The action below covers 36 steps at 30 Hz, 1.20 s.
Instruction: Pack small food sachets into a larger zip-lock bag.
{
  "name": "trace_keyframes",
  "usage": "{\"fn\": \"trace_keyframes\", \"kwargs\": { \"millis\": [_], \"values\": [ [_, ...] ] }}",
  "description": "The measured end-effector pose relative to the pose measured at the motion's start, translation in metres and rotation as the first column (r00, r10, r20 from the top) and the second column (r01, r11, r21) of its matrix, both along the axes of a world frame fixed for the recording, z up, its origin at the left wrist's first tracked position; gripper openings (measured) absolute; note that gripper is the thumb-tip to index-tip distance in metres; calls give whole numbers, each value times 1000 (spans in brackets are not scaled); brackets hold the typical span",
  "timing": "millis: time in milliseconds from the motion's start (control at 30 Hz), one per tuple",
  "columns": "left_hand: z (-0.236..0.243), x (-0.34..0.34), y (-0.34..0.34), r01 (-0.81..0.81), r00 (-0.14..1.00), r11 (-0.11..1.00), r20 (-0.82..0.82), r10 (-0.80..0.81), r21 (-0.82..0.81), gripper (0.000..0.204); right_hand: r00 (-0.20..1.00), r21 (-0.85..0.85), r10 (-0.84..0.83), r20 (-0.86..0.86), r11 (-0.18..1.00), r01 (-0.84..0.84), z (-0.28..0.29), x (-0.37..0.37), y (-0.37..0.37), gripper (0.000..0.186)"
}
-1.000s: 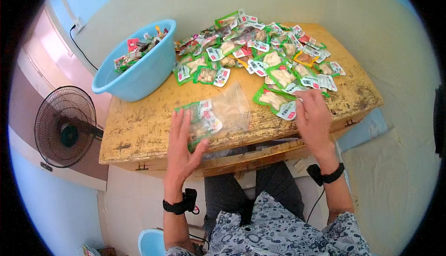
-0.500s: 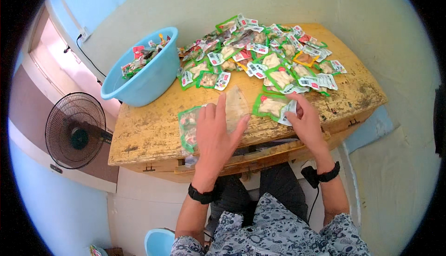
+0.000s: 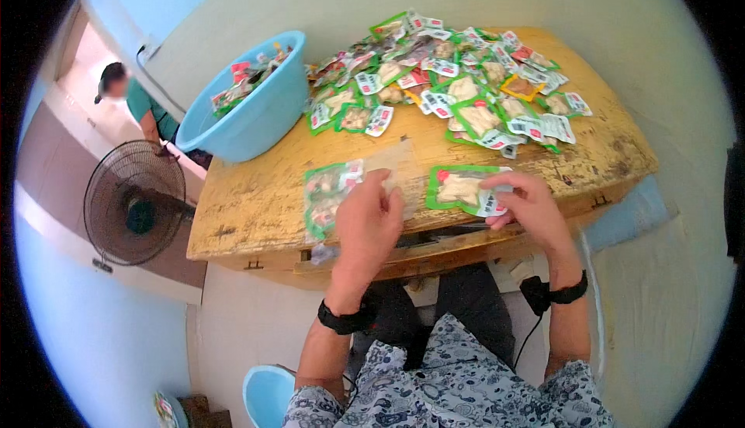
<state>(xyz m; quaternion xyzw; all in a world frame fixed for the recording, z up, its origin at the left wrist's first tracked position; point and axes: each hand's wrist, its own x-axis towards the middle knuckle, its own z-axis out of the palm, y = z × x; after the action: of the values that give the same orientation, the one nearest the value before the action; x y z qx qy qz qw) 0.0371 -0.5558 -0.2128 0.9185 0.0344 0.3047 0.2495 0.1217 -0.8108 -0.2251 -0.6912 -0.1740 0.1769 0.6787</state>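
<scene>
My left hand point(image 3: 368, 222), fingers curled, grips the clear plastic bag point(image 3: 397, 162), which holds green-edged packets point(image 3: 324, 187) on the worn yellow wooden cabinet top point(image 3: 237, 209). At its right, my right hand point(image 3: 529, 209) pinches the white end of a single green-edged food packet point(image 3: 458, 189) with pale contents, lying near the front edge. Behind both hands is a loose pile of similar packets point(image 3: 419, 71) in green, red and yellow.
A blue tub point(image 3: 240, 125) of packets stands at the back left. A standing fan point(image 3: 116, 211) is left of the cabinet, with a person point(image 3: 151, 110) in the doorway behind it. Below are a partly open drawer and a blue basin point(image 3: 264, 398).
My left hand has moved right from the bag's packets and curled its fingers. The packet under my right hand now lies straighter, apart from the pile. A person has appeared in the doorway.
</scene>
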Motion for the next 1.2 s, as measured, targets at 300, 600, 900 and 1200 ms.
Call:
{"fn": "trace_keyframes", "kwargs": {
  "millis": [300, 600, 900, 1200],
  "values": [
    [5, -9, -8, 40, 987, 998, 155, -33, -41, 25, 997, 208, -71, -38, 975, 78, 11, -12, -3, 24],
    [1, -13, 3, -54, 985, 978, 148, 85, -202, 14, 999, 220, 17, -29, 976, -10, 17, -25, 23, 22],
    [10, -3, -7, -62, 940, 997, 333, 71, -39, 10, 989, 305, 41, -145, 952, 6, 11, -25, 65, 25],
    [18, 0, -12, -1, 942, 1000, 335, -7, 24, 11, 956, 365, 216, -201, 922, -131, 11, -13, 113, 28]
  ]
}}
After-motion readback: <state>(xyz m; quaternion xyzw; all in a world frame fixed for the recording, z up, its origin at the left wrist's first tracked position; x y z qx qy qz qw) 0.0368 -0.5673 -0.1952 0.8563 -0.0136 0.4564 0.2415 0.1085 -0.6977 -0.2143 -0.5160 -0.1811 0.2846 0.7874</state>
